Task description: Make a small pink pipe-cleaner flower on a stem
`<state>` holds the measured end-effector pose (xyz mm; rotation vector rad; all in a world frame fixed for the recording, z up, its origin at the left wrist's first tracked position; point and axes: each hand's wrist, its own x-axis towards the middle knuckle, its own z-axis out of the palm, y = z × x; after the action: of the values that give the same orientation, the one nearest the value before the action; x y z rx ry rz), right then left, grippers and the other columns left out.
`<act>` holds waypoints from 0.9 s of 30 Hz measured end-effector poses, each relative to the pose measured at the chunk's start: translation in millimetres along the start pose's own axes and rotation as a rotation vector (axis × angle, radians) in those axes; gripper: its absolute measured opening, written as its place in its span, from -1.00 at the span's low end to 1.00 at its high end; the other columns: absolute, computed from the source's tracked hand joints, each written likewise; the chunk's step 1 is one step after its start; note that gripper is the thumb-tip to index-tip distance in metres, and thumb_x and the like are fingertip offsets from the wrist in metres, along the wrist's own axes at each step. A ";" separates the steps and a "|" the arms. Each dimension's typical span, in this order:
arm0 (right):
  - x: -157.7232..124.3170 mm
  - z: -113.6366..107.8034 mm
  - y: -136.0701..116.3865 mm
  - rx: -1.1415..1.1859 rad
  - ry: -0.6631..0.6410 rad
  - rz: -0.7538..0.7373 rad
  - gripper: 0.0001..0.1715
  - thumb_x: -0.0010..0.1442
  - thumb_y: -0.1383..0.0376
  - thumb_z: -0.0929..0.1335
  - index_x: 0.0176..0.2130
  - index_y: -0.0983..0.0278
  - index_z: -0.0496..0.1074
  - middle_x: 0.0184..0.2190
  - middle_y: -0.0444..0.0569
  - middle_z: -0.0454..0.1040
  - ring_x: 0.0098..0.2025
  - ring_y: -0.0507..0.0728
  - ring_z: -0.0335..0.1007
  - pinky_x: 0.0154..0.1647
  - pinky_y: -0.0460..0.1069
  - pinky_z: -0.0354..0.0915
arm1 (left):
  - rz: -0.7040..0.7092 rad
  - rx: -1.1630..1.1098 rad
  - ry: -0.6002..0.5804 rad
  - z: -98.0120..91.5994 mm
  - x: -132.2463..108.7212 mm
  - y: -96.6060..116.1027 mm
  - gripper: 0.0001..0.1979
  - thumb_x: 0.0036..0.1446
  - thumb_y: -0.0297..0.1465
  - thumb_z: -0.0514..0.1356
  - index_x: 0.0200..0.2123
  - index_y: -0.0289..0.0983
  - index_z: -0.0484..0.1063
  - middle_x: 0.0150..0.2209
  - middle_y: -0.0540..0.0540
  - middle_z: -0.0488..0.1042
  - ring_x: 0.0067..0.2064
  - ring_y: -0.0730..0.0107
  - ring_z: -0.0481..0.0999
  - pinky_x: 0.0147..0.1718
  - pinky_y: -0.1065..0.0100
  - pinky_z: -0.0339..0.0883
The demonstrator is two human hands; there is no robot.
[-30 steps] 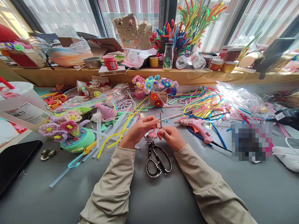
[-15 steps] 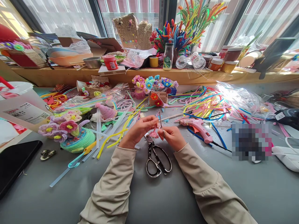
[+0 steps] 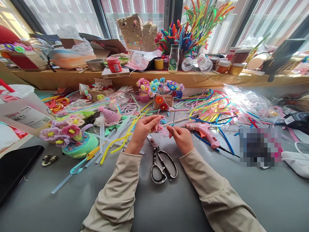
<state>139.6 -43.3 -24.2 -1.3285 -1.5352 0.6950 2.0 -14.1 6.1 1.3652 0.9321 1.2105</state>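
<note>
My left hand (image 3: pixel 142 133) pinches a small pink fuzzy piece (image 3: pixel 156 126) whose thin end pokes up above the fingertips. To its right, my right hand (image 3: pixel 180 138) is closed on a thin dark stick (image 3: pixel 174 120) that stands nearly upright. A gap separates the two hands, and the stick does not touch the pink piece. Black-handled scissors (image 3: pixel 161 166) lie on the grey table below and between the hands. Pink and blue fuzz scraps (image 3: pixel 164 131) are scattered on the table just beyond them.
A pink glue gun (image 3: pixel 205 132) lies to the right, with colourful pipe cleaners (image 3: pixel 212 108) behind it. Yellow pipe cleaners (image 3: pixel 123 138) and clear glue sticks are left of my hands. A flower-filled basket (image 3: pixel 163 100) stands beyond; a green pot (image 3: pixel 83 145) and black phone (image 3: pixel 21 167) are left.
My hands have moved apart. The dark stick has shifted right with my right hand, away from the pink piece, which has moved slightly up and left with my left hand.
</note>
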 end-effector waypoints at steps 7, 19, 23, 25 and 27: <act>2.0 -1.8 1.6 -0.010 0.112 0.060 -0.55 -0.05 0.03 0.23 -0.68 0.33 0.31 -0.76 -0.21 0.07 -0.66 -0.08 -0.07 -0.63 -0.14 -0.08 | 0.031 0.033 -0.053 1.3 -1.9 -1.8 -0.70 -0.14 -0.32 0.15 -0.27 -0.28 0.41 -0.27 -0.13 0.45 -0.26 0.29 0.42 -0.43 0.38 0.30; 1.6 3.1 1.3 0.250 -0.023 0.048 -0.68 -0.09 0.10 0.29 -0.46 0.32 0.42 -0.63 -0.15 0.28 -0.57 -0.04 0.10 -0.56 -0.14 0.08 | 0.230 0.284 -0.065 4.2 -3.7 -0.8 -0.76 -0.09 -0.49 0.06 -0.34 -0.26 0.46 -0.34 -0.10 0.47 -0.29 0.38 0.42 -0.30 0.37 0.28; 1.5 4.7 2.2 0.243 -0.068 0.055 -0.63 -0.13 0.06 0.30 -0.45 0.31 0.43 -0.66 -0.16 0.24 -0.60 -0.04 0.06 -0.59 -0.13 0.05 | 0.176 0.222 -0.090 5.2 -4.7 2.0 -0.78 -0.09 -0.47 0.08 -0.34 -0.26 0.46 -0.31 -0.09 0.47 -0.28 0.37 0.43 -0.27 0.37 0.27; 1.0 5.0 1.8 0.224 -0.068 0.041 -0.63 -0.13 0.05 0.30 -0.45 0.30 0.44 -0.71 -0.20 0.14 -0.63 -0.06 -0.01 -0.62 -0.13 -0.01 | 0.142 0.180 -0.107 5.4 -5.2 2.8 -0.78 -0.09 -0.45 0.09 -0.34 -0.26 0.46 -0.28 -0.09 0.46 -0.27 0.37 0.43 -0.26 0.36 0.28; 0.2 4.9 0.6 0.202 -0.061 0.021 -0.63 -0.12 0.06 0.30 -0.45 0.30 0.44 -0.74 -0.23 0.03 -0.65 -0.08 -0.09 -0.64 -0.14 -0.08 | 0.113 0.139 -0.126 5.2 -5.6 3.0 -0.78 -0.09 -0.43 0.09 -0.33 -0.26 0.45 -0.25 -0.09 0.45 -0.25 0.34 0.43 -0.24 0.34 0.28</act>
<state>135.4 -42.2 -26.5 -1.1830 -1.4585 0.8872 5.7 -21.1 8.4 1.6042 0.8724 1.1461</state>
